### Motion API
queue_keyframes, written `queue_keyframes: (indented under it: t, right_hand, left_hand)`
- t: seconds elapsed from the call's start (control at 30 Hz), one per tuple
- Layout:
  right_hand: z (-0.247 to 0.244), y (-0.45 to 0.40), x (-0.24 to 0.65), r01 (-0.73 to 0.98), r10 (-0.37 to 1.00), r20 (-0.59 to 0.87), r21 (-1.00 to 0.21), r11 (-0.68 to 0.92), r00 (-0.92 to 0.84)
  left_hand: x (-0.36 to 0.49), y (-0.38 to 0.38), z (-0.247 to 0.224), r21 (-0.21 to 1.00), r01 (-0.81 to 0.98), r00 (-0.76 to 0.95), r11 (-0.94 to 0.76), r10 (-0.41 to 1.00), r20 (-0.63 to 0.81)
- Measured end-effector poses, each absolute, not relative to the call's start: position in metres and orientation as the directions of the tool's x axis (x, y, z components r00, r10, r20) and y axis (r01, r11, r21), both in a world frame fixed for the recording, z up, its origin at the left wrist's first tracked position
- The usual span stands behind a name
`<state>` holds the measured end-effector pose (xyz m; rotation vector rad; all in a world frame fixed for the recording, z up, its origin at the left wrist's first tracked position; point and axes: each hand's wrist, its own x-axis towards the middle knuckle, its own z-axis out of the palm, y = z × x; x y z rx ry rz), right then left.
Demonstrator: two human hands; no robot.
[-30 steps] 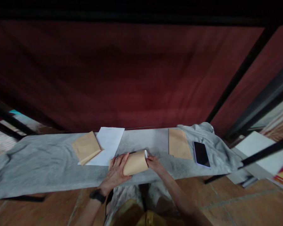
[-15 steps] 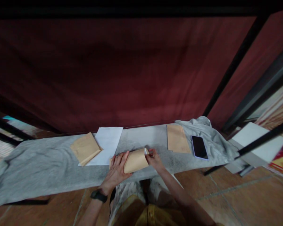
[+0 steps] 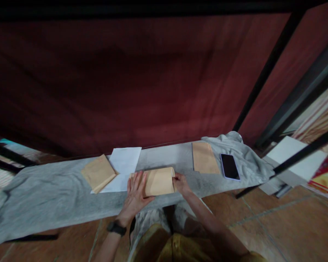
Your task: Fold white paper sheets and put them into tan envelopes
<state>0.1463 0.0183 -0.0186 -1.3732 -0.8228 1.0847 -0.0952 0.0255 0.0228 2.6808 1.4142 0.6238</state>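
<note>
A brown paper envelope [image 3: 159, 181] lies in front of me on the grey cloth, its right end curled up. Across its left end rests my left hand [image 3: 136, 194], palm down with the fingers apart. The fingers of my right hand [image 3: 180, 183] are closed at the envelope's right end, pinching its edge. White paper [image 3: 125, 160] lies behind and left of my left hand, partly under a stack of brown envelopes [image 3: 98, 172]. More brown envelopes [image 3: 205, 158] lie to the right, beyond my right hand.
A phone [image 3: 230, 166] lies on the right part of the cloth-covered bench [image 3: 51, 198]. Behind the bench hangs a dark red cloth [image 3: 142, 83], with black metal bars [image 3: 268, 72] at the right. White boxes [image 3: 297, 156] stand at the far right.
The envelope's right part has flattened and turned more level, and the white bit at its opening no longer shows. My right hand has shifted slightly right and down. The view has tilted slightly.
</note>
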Motion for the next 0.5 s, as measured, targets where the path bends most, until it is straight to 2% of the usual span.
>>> queue_keyframes:
  t: [0.07,0.13,0.2,0.27,0.3,0.37,0.43,0.5]
  right_hand:
    - [-0.02,0.021,0.15,-0.128,0.924,-0.16,-0.984,-0.123,0.346]
    - [-0.021,0.023,0.152,-0.144,0.913,-0.178,-0.981,-0.133,0.367]
    - [-0.022,0.023,0.152,-0.163,0.901,-0.191,-0.977,-0.137,0.39]
    - [-0.023,0.022,0.149,-0.186,0.889,-0.201,-0.973,-0.134,0.411]
    - [-0.022,0.021,0.146,-0.199,0.885,-0.205,-0.971,-0.131,0.418]
    - [-0.021,0.017,0.138,-0.225,0.882,-0.211,-0.967,-0.123,0.422]
    - [-0.019,0.011,0.128,-0.248,0.885,-0.212,-0.962,-0.114,0.415]
    - [-0.017,0.005,0.12,-0.264,0.889,-0.209,-0.959,-0.104,0.407]
  left_hand:
    - [-0.09,0.014,0.019,0.377,0.8,0.294,-0.466,0.854,0.43]
    - [-0.083,-0.002,0.014,0.603,0.741,0.004,-0.295,0.9,0.435]
    - [-0.073,-0.02,0.007,0.823,0.562,-0.264,-0.08,0.926,0.27]
    - [-0.062,-0.037,0.002,0.959,0.261,-0.387,0.112,0.922,-0.002]
    - [-0.055,-0.043,0.001,0.981,0.083,-0.37,0.174,0.92,-0.132]
    - [-0.039,-0.05,0.0,0.938,-0.229,-0.222,0.26,0.924,-0.311]
    - [-0.023,-0.05,0.004,0.853,-0.398,-0.072,0.337,0.916,-0.396]
    - [-0.008,-0.045,0.008,0.783,-0.478,-0.004,0.397,0.891,-0.454]
